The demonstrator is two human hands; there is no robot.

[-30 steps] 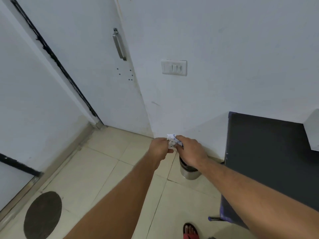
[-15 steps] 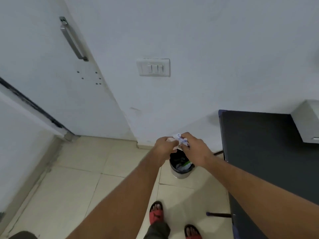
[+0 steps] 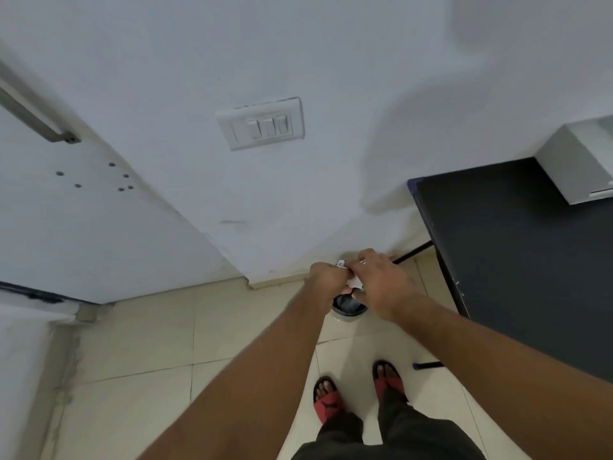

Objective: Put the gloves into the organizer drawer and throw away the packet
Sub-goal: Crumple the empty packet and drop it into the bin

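Observation:
Both my hands hold a crumpled white packet (image 3: 352, 279) directly above a small round metal bin (image 3: 348, 313) on the floor by the wall. My left hand (image 3: 326, 277) grips the packet's left side and my right hand (image 3: 381, 280) covers its right side. Only small white bits of the packet show between the fingers. The bin is open and has a dark liner with some waste inside. Gloves and any organizer drawer are out of sight.
A black table (image 3: 517, 260) stands at the right with a white box (image 3: 580, 164) on it. A white door (image 3: 66, 210) with a metal handle is at the left, a switch plate (image 3: 262, 122) on the wall. My sandalled feet (image 3: 358, 393) stand on beige tiles.
The view has tilted down and moved closer to the bin. My hands, still on the packet, now hang right over the bin's opening, and both feet have come into view.

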